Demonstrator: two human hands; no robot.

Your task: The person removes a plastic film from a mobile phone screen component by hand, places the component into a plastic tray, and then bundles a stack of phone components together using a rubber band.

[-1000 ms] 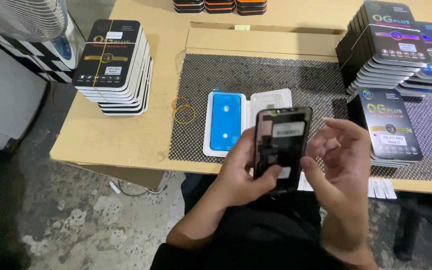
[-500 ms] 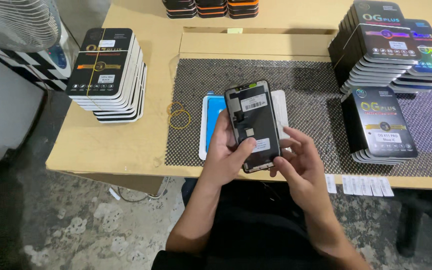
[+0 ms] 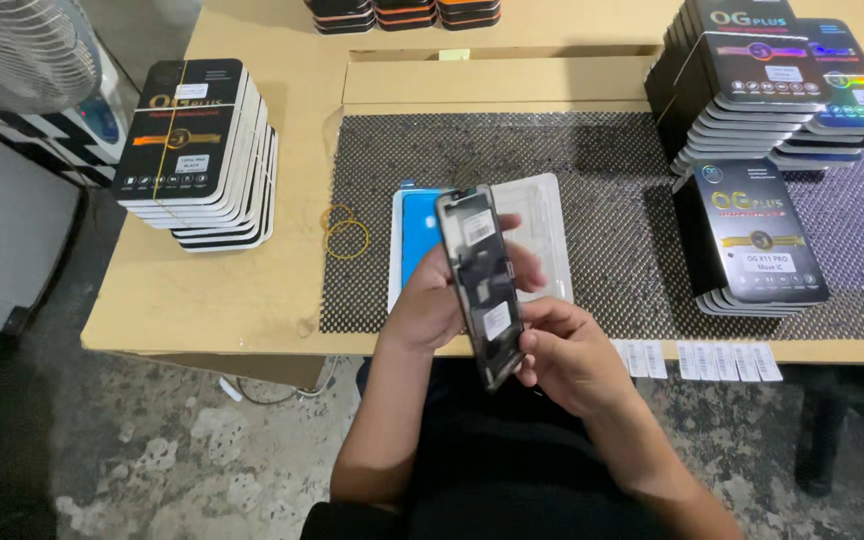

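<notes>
A small phone-parts workshop or packing room is shown here, not a home. Many flat black boxes are piled in neat stacks [image 3: 197, 150] on a plain brown counter [image 3: 222, 290], with more stacks [image 3: 752, 70] on the far side, and a black dotted mat [image 3: 612, 170] is laid out as a work spot. A phone screen part [image 3: 480, 282] is held over the mat, a white tray with a blue sheet [image 3: 420, 235] is laid on it, small sticker strips [image 3: 727, 360] are lined up at the counter edge, and a rough grey concrete floor [image 3: 172, 450] is seen below.
</notes>
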